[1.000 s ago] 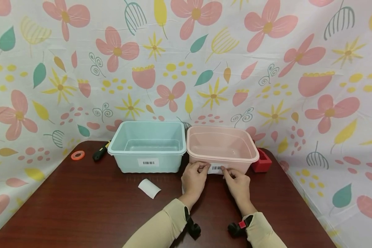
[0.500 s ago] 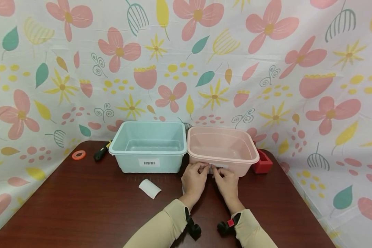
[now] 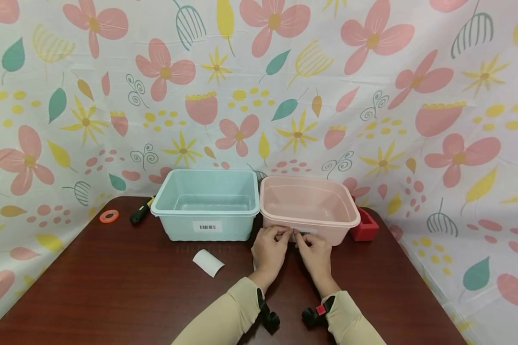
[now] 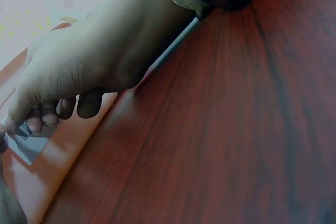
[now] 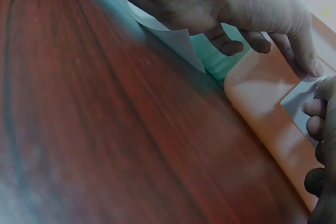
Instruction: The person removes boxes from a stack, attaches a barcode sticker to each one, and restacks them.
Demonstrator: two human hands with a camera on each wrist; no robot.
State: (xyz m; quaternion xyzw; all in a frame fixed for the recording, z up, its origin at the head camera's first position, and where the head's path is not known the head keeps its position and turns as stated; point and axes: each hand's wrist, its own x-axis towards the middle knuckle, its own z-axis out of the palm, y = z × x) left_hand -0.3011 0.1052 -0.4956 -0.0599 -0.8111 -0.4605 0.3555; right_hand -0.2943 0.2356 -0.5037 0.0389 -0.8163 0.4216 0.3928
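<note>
A pink plastic bin (image 3: 310, 194) stands at the back right of the table, with a white barcode label (image 3: 307, 231) on its front wall. My left hand (image 3: 269, 251) pinches at the label's left part with thumb and fingertips. Close beside it, my right hand (image 3: 315, 254) has curled fingers and pinches at the same label; the fingertips of both hands nearly meet. Part of the barcode (image 4: 23, 130) shows between the fingers in the left wrist view. The label's lower part (image 5: 299, 100) lies against the bin wall in the right wrist view.
A light blue bin (image 3: 204, 225) with its own barcode label (image 3: 207, 226) stands left of the pink one. Curled white paper (image 3: 209, 263) lies before it. An orange tape roll (image 3: 109, 216) and a dark-handled tool (image 3: 140, 212) lie left; a red holder (image 3: 365, 226) stands right.
My right hand has moved left from the label's right end to beside my left hand, covering the barcode in the head view. The left hand has stayed in place.
</note>
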